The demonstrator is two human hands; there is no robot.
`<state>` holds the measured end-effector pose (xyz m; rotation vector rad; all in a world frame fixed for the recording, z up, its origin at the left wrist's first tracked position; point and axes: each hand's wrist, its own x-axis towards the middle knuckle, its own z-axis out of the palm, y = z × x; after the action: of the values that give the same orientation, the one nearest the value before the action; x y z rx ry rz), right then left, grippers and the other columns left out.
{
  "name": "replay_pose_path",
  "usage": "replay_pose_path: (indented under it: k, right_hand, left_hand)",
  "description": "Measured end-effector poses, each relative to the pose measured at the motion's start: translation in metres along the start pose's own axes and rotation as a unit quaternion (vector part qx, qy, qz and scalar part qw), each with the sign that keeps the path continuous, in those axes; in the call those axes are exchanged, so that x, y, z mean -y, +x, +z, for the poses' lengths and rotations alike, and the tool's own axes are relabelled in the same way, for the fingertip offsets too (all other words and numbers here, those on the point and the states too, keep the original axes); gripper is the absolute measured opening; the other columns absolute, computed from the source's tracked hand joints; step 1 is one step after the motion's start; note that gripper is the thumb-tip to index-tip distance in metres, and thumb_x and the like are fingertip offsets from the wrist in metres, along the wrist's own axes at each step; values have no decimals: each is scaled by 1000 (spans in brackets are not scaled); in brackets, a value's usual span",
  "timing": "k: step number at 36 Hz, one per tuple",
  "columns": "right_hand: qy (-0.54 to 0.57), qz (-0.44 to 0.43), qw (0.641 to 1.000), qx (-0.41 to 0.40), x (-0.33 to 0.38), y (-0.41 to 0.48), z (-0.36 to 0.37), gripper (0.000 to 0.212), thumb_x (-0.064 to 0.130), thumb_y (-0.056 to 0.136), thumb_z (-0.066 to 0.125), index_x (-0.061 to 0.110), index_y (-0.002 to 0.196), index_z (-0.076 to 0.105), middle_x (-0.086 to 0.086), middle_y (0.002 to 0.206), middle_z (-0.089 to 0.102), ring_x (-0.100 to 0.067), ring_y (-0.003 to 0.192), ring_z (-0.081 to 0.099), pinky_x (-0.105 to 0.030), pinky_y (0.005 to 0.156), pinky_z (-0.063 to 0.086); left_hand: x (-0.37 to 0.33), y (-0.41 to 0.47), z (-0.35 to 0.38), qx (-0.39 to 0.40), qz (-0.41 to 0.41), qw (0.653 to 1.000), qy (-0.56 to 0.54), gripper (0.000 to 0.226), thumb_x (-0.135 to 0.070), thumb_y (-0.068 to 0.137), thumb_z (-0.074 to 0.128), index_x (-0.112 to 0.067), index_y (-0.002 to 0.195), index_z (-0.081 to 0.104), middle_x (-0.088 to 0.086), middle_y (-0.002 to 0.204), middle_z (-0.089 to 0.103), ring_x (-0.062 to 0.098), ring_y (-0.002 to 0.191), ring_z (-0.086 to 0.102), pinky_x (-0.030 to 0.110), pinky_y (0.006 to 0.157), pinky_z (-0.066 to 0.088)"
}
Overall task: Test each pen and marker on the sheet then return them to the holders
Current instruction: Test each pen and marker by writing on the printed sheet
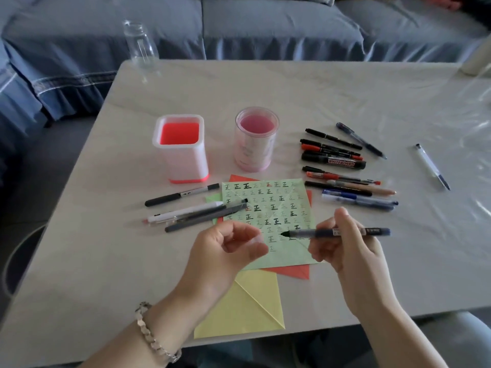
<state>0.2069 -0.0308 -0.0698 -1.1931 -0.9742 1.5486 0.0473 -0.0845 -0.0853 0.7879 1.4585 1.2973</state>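
On the table (106,261), far left, stands a glass jar (140,46). Next comes a square holder (180,150), with loose pens (183,212) lying side by side in front of it, some ends reaching onto the green sheet (265,205). A round holder (255,139) stands behind the sheet. Over the sheet's near edge, the left hand (220,251) curls its fingers and pinches a small clear piece (256,239), too blurred to name. The right hand (353,256) grips a dark pen (372,231) held level, its tip pointing left above the sheet. Right of the sheet lies a pen row (342,168), and a lone pen (431,166) lies well apart, far right.
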Motion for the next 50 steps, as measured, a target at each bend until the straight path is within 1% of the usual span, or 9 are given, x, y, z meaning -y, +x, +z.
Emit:
replay_pose_path:
  k: [13, 22, 27, 31, 35, 42, 46, 48, 50]
  right_hand:
    - [-89, -30, 995, 19, 2, -7, 6, 35, 17, 93, 43, 1, 64, 55, -9, 45, 59, -13, 39, 52, -19, 42, 44]
    - [-125, -40, 991, 36, 2, -4, 7, 38, 12, 95, 38, 0, 62, 53, -9, 44, 57, -11, 37, 44, -18, 39, 37]
    - [-100, -39, 994, 30, -1, -2, 6, 37, 7, 95, 37, 2, 61, 51, -8, 43, 56, -12, 38, 44, -19, 39, 36]
    - [-91, -73, 992, 43, -3, 0, 4, 29, 21, 83, 51, 4, 59, 52, -9, 44, 57, -11, 40, 47, -18, 41, 38]
    - [-117, -101, 985, 73, -2, 5, -1, 30, 41, 64, 46, 15, 52, 54, -10, 45, 57, -13, 39, 48, -21, 43, 40]
    - [-124, -134, 978, 96, 4, 8, -1, 28, 39, 67, 44, 24, 45, 54, -11, 48, 57, -10, 36, 44, -17, 42, 37]
    - [-115, -101, 988, 37, -8, 12, 2, 29, 23, 74, 41, 16, 48, 50, -7, 40, 51, -7, 36, 42, -15, 41, 35]
    - [-118, -88, 989, 21, -14, 13, 6, 29, 17, 79, 41, 7, 53, 47, -4, 37, 48, -5, 36, 40, -13, 40, 34]
    - [-119, -83, 989, 11, -18, 14, 11, 35, 5, 90, 42, 5, 55, 47, -3, 36, 47, -5, 36, 40, -12, 41, 34]
  left_hand:
    - [-6, -5, 9, 46, 37, 998, 21, 27, 6, 64, 77, -20, 65, 68, -5, 60, 66, 3, 56, 58, 14, 56, 46]
    - [-5, -7, 5, 169, 102, 960, 199, 14, -17, 90, 58, -23, 83, 47, -24, 68, 56, -3, 62, 47, 10, 61, 36]
    - [-4, -4, 11, 164, 110, 962, 188, 18, -22, 91, 56, -28, 79, 44, -17, 64, 50, 5, 61, 40, 20, 60, 36]
    - [-8, 0, 15, 165, 56, 976, 131, 21, -13, 91, 58, -25, 77, 47, -13, 59, 47, 10, 59, 39, 24, 59, 35]
    - [-20, 5, 18, 206, -43, 976, 58, 19, -6, 91, 54, -12, 77, 44, -9, 56, 52, 7, 51, 42, 19, 52, 37]
    - [-29, 6, 20, 313, -217, 916, -128, 19, -17, 81, 58, -13, 71, 42, 0, 54, 44, 9, 46, 29, 15, 43, 30]
    - [-21, 9, 24, 219, -25, 968, 116, 21, -14, 90, 58, -17, 76, 43, -5, 60, 52, 8, 51, 43, 21, 53, 39]
    - [-13, 8, 21, 196, 104, 935, 275, 17, -20, 93, 54, -21, 82, 41, -6, 70, 55, 9, 61, 47, 25, 60, 39]
    - [-4, 7, 18, 173, 180, 910, 330, 9, -23, 95, 51, -22, 90, 43, -8, 78, 57, 9, 69, 51, 26, 65, 41]
